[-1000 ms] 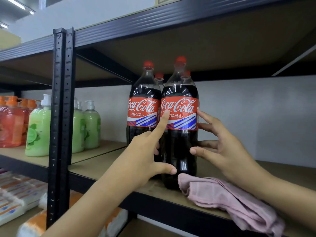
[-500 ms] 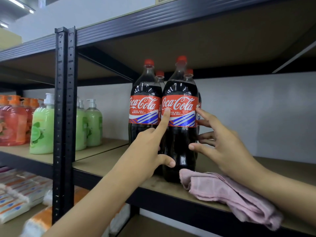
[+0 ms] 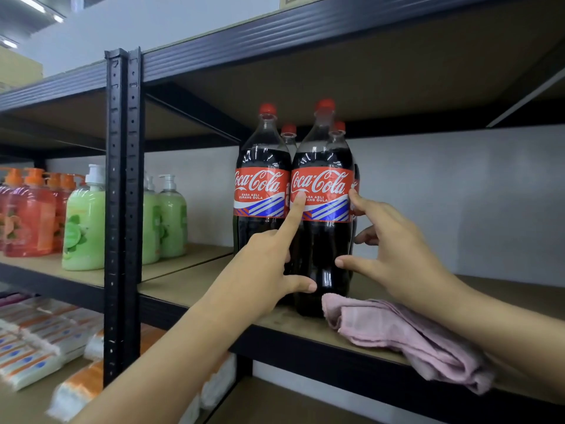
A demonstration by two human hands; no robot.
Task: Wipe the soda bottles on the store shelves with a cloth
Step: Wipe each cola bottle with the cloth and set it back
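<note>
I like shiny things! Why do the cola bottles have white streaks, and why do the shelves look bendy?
Head view: the white streaks on the front dark plastic cola bottle with the red label are glare from lights; the black metal shelf beams look slanted and bowed from wide-angle lens distortion; the white packets on the lower shelf are blurred at the edge.

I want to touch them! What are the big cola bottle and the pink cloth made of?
The front cola bottle looks like clear, glossy plastic: light glints on it and the dark drink shows through; its red cap looks like plastic too. The pink cloth seems soft woven fabric, matte and rumpled into folds, probably cotton or microfibre. It lies on the shelf board, which looks like plain wood fibreboard.
</note>
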